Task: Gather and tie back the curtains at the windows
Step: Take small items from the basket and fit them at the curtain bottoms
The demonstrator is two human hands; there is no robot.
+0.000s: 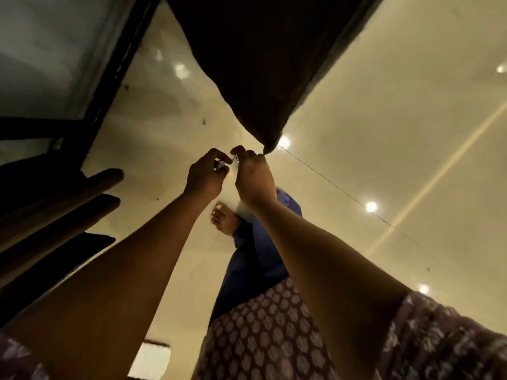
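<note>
The dark curtain (263, 64) hangs soft and floppy just above both hands (204, 174), which pinch a small, blurry white thing (226, 163), so it looks best grabbed by its bunched bottom tip.

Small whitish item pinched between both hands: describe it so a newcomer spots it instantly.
Find the dark brown curtain hanging from the top centre; follow it down to its narrow gathered tip. Just left of the tip, the left hand and right hand meet, fingertips pinching a small whitish item, blurred, the only pale thing there.
</note>
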